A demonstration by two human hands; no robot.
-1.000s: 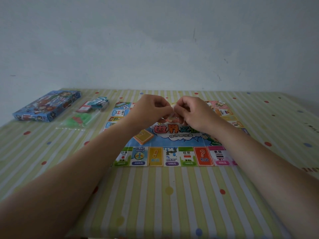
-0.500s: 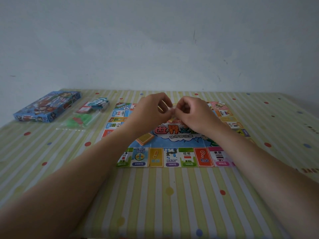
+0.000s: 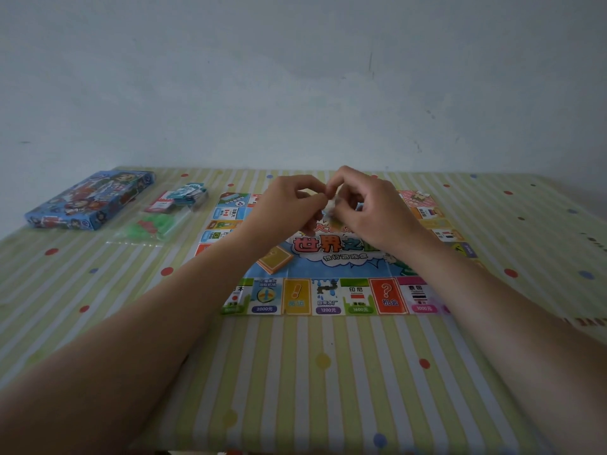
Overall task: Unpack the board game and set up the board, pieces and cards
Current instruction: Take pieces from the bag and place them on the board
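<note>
The colourful game board lies flat on the striped tablecloth. Above its middle, my left hand and my right hand meet fingertip to fingertip and pinch a small pale item between them; I cannot tell what it is, as fingers hide most of it. An orange card stack rests on the board below my left wrist. A pink card stack sits at the board's far right corner.
The blue game box lies at the far left. Beside it are a clear bag of green pieces and a pile of small cards. A wall stands right behind the table.
Both hands have lifted slightly and drawn closer together, fingertips still working on the small item. Nothing else on the table has moved.
</note>
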